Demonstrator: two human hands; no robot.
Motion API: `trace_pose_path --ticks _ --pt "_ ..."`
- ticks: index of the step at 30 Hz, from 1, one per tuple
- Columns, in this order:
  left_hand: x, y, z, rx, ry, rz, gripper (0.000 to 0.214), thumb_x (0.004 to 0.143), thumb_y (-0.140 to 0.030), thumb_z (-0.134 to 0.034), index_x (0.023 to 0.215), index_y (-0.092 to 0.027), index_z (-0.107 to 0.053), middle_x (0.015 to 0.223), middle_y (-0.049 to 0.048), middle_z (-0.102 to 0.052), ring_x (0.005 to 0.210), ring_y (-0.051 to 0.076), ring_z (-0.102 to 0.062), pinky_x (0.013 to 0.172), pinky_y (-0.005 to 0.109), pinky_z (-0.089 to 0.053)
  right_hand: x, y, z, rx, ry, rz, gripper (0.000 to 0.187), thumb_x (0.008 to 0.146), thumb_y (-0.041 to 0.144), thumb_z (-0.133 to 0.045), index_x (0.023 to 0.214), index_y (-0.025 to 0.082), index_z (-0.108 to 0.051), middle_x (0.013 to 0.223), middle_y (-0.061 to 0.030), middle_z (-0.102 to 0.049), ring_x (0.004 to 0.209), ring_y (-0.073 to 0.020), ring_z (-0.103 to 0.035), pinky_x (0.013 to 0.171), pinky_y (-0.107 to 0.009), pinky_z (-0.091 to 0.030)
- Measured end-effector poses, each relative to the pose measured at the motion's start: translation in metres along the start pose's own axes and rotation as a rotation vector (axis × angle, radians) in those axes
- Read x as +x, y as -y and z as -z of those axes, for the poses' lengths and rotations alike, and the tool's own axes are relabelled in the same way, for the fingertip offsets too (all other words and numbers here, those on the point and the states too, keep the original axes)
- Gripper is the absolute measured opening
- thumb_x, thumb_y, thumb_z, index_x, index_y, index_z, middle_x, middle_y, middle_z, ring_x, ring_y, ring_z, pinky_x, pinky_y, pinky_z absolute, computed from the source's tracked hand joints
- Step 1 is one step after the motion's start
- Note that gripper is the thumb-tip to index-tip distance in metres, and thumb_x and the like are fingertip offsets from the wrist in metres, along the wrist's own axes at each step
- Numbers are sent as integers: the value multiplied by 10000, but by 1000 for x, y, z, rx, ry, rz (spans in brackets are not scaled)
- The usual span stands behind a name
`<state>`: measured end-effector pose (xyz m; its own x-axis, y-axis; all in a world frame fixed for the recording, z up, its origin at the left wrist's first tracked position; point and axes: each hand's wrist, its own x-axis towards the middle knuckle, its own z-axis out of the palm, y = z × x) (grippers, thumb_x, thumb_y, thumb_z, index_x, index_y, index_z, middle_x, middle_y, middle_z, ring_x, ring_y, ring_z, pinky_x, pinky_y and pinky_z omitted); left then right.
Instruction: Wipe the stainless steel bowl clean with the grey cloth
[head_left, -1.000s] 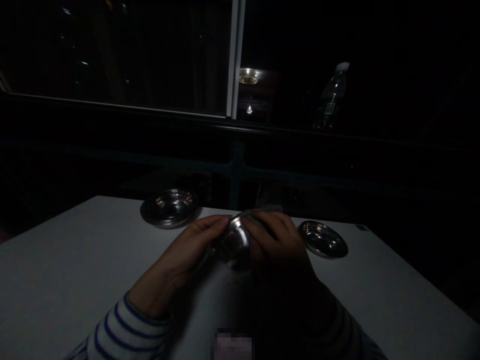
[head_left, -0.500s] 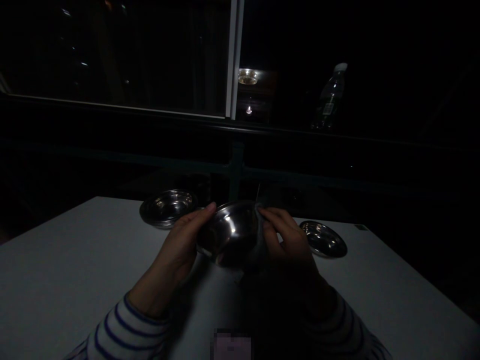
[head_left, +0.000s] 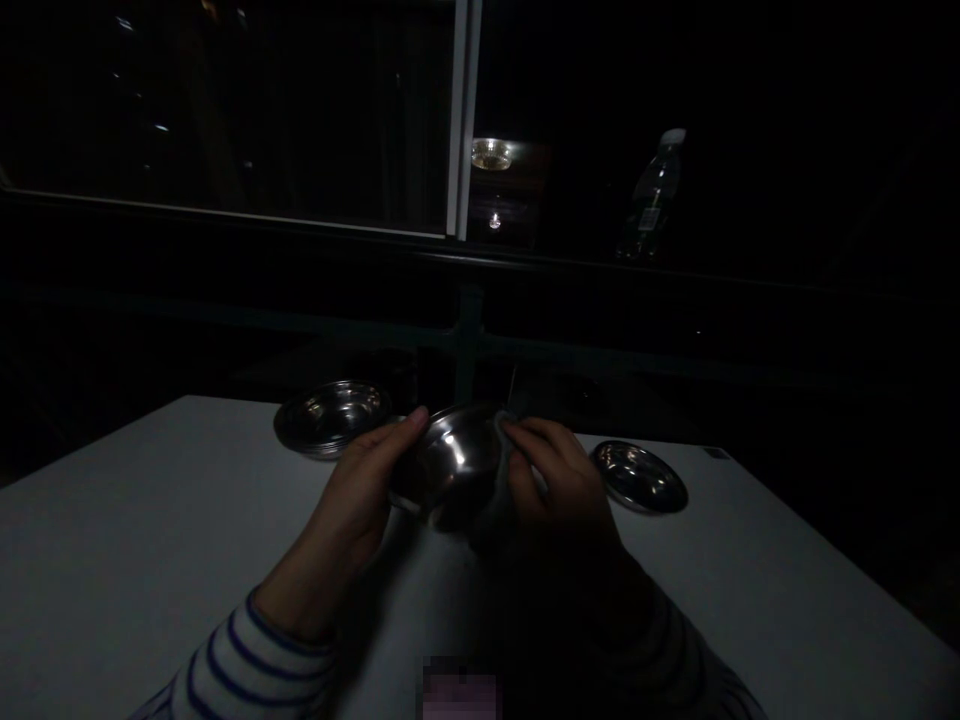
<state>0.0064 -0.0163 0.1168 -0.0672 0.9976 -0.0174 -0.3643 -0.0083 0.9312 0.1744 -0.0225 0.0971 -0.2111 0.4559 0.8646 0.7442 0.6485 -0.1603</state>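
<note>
Left hand [head_left: 349, 500] curled, gripping steel bowl [head_left: 444, 465]; right hand [head_left: 559, 480] half-closed, pinching gray cloth [head_left: 496, 490] against bowl. Stacked steel dishes [head_left: 330, 418] at 11 o'clock, steel dish [head_left: 640, 477] at 2 o'clock, on white table [head_left: 112, 510].

Steel bowls [head_left: 331, 418] beyond left hand [head_left: 352, 490], steel dish [head_left: 641, 477] beside right hand [head_left: 559, 480]

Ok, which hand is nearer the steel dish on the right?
Right: the right hand is just left of the steel dish, apart; the left hand is beyond the held bowl.
</note>
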Motion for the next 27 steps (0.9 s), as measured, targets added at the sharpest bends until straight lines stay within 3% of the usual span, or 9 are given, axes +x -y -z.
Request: trace_pose_path --ticks 3,8,10,14,18,21,24,27 --pt "-1 1 -2 -16 15 6 244 648 -390 -694 626 -148 -665 571 -2 -645 527 98 -569 515 193 -413 1 -5 0 3 -19 -92 311 829 145 -401 1041 100 -624 986 -109 -612 898 -181 -549 791 -316 -473" --pt "-3 7 -6 -5 77 9 246 661 -378 -688 601 -142 -651 548 -11 -624 495 75 -538 492 177 -391 -4 15 -3 -136 18 161 299 847 227 -404 1029 142 -625 1018 -99 -618 917 -222 -510 756 -368 -442" --pt "-3 10 -7 -22 93 21 231 653 -363 -698 590 -148 -642 522 -24 -603 475 67 -521 477 172 -378 -7 24 -6 -156 68 198 292 836 263 -431 1045 177 -615 1047 -64 -624 932 -232 -501 741 -381 -415" --pt "-1 10 -6 -22 93 30 232 656 -370 -694 613 -148 -644 540 -22 -605 491 68 -519 494 174 -386 -8 20 -7 -136 72 175 297 827 273 -458 1076 205 -606 1089 -54 -609 962 -227 -496 769 -373 -412" --pt "-3 6 -4 19 97 18 268 677 -403 -668 654 -136 -658 584 5 -625 527 87 -535 517 188 -400 -2 -1 -2 -75 18 -9 321 848 199 -401 1068 108 -616 1030 -117 -605 938 -206 -525 796 -332 -453" --pt "-5 2 -4 19 172 45 236 694 -378 -660 694 -142 -670 619 13 -641 562 95 -555 544 191 -413 1 -7 1 -40 2 -102 328 853 167 -381 1070 77 -610 1019 -125 -607 939 -197 -537 821 -327 -458" --pt "-7 1 -4 57 305 77 203 738 -337 -626 706 -141 -669 633 14 -644 575 91 -555 553 184 -411 1 -4 2 -49 22 -65 319 847 158 -393 1071 83 -608 1044 -121 -606 958 -202 -527 843 -339 -449" --pt "-7 2 -4 109 359 65 185 775 -309 -586 756 -146 -672 662 13 -647 614 97 -561 592 193 -421 0 0 1 -103 58 21 310 846 164 -407 1061 73 -611 1059 -132 -603 971 -222 -508 841 -358 -439"
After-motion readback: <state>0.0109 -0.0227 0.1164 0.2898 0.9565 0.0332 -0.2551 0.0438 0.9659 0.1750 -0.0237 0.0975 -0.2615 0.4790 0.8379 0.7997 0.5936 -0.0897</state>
